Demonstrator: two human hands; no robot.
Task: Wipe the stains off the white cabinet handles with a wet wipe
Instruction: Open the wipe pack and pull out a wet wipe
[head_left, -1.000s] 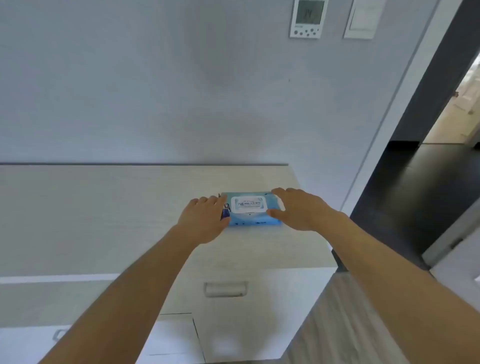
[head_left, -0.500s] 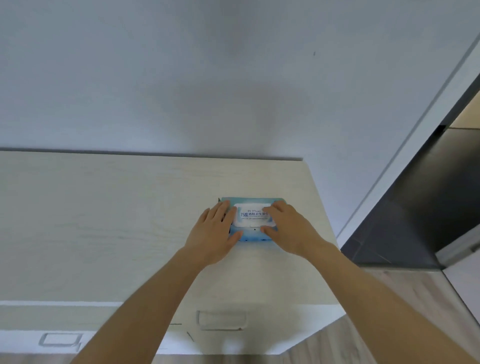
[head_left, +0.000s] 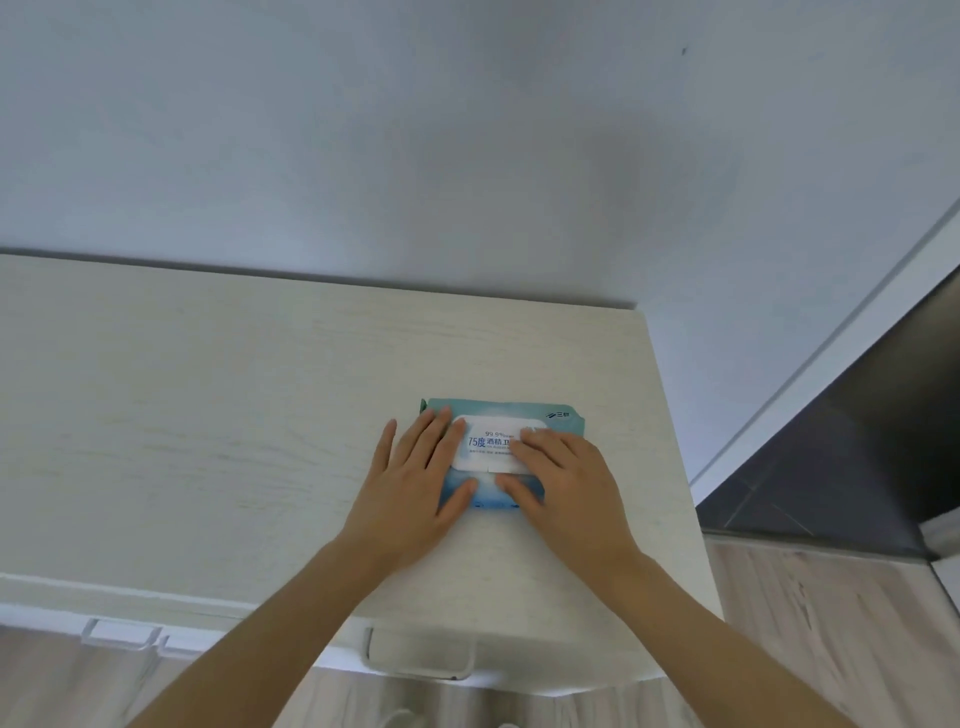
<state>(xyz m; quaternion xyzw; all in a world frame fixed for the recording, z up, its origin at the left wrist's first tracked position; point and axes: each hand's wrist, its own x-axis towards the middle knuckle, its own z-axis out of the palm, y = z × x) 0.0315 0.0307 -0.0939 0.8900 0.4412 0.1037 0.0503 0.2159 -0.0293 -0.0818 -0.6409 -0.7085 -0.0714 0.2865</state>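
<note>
Wipe pack (head_left: 501, 415) near cabinet top's (head_left: 208, 415) right edge, wall (head_left: 467, 130) behind. Left hand (head_left: 410, 483), right hand (head_left: 566, 478) lie flat on pack, fingers straight, grasping nothing.

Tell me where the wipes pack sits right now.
In the head view, the wipes pack lies flat on the cabinet top, near its right end, under both hands.

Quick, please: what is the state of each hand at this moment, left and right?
Left hand: open, fingers straight, resting flat on the wet wipe pack.
Right hand: open, fingers lying flat on the pack's white lid; holds nothing.
</note>
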